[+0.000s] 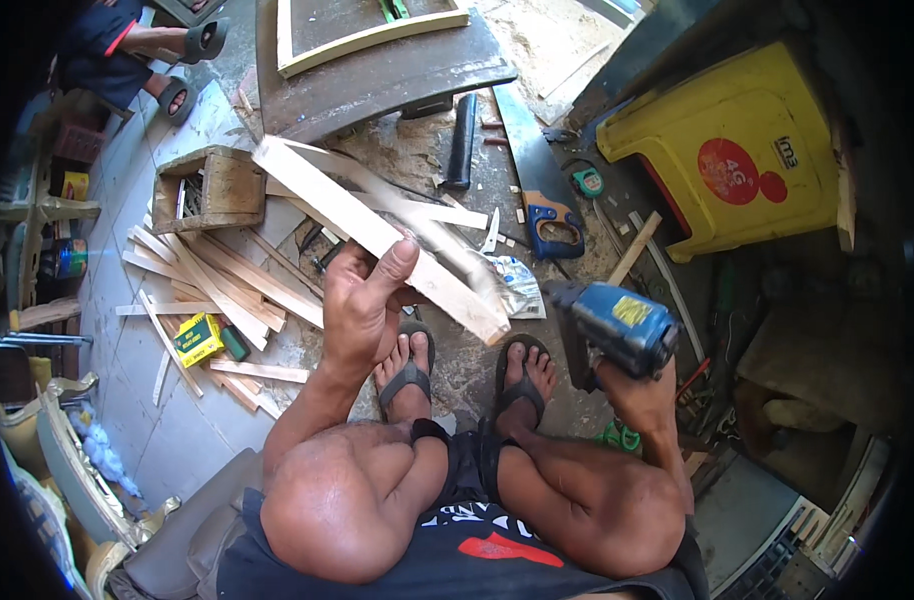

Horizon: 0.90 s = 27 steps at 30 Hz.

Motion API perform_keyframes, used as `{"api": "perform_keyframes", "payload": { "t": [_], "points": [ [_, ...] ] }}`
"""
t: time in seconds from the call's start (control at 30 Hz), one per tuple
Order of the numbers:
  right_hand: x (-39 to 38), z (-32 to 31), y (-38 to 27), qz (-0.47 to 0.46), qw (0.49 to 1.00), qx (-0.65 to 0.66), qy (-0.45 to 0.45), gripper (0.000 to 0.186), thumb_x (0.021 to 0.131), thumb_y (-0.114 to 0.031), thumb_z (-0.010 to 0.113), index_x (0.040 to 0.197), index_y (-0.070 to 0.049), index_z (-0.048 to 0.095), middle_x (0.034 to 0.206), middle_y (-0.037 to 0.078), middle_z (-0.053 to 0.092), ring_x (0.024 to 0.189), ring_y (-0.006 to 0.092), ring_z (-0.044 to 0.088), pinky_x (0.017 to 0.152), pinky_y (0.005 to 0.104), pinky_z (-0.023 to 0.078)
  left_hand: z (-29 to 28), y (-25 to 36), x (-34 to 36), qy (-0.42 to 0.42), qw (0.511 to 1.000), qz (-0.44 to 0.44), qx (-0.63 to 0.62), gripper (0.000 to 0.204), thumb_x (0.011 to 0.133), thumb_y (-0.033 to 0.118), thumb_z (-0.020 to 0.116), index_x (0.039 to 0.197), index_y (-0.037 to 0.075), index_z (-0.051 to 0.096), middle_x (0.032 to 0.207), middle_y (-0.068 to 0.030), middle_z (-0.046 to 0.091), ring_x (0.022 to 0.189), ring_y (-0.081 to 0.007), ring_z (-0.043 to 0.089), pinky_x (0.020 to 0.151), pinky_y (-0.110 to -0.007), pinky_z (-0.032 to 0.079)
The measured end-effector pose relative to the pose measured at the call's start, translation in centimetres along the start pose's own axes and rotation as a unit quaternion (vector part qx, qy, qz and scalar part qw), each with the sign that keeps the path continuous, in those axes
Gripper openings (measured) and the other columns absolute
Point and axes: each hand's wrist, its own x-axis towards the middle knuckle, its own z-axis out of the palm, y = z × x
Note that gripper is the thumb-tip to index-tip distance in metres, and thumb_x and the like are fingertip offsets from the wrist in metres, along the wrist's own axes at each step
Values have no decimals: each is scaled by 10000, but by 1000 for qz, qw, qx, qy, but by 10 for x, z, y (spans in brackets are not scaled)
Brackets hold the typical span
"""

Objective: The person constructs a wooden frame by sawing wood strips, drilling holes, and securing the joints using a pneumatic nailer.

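Note:
My left hand [361, 305] is closed round a small frame of pale wooden strips [329, 196], thumb on the front strip. The frame is held tilted above my feet, and its rear strips are blurred. On the right, my right hand [639, 392] grips a blue and black pneumatic nail gun [627, 318] by its handle. The gun's head sits a short way right of the frame's lower end, apart from it. Part of my right hand's fingers is hidden by the tool.
Loose wooden strips [212, 285], a wooden box [239, 190] and a yellow-green carton [198, 340] lie left. Ahead are a hammer [463, 140], a handsaw [554, 228], a tape measure [585, 180] and a low table [397, 85]. A yellow stool [667, 130] stands right; another person's feet [177, 100] show far left.

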Motion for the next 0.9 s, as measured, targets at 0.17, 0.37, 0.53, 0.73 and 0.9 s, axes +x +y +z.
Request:
{"api": "perform_keyframes", "payload": {
  "t": [0.17,0.37,0.53,0.73,0.9],
  "points": [
    [5,8,-62,-50,996,-56,-54,337,807,-83,771,1129,8,729,1019,117,769,924,156,725,808,329,569,-11,-20,5,72,997,-1,41,198,991,154,688,1089,-10,635,931,-83,696,810,-160,713,713,-323,658],
    [8,21,-76,-48,990,-96,-95,267,775,-40,749,1036,14,735,919,105,767,801,139,711,756,291,554,-10,-31,1,64,996,2,55,222,998,138,675,1121,-30,599,978,-104,691,838,-195,728,723,-347,672],
    [11,22,-66,-74,978,-156,-117,414,812,-102,821,1206,-52,703,969,122,774,876,238,774,744,342,594,-14,-36,5,76,996,14,33,222,996,135,677,1119,-19,573,984,-100,677,842,-201,729,727,-363,677],
    [22,25,-69,-119,967,-180,-134,398,793,-149,850,1145,-50,692,927,141,757,839,299,766,728,362,591,-15,-36,6,92,995,14,36,230,991,141,685,1123,-13,577,985,-96,672,842,-185,717,729,-356,675],
    [26,30,-71,-112,965,-196,-131,425,784,-164,862,1152,-47,685,925,151,754,843,313,763,726,369,591,-14,-33,6,67,996,36,44,245,989,148,691,1131,-21,585,999,-97,674,869,-173,707,742,-344,670]
  ]
}}
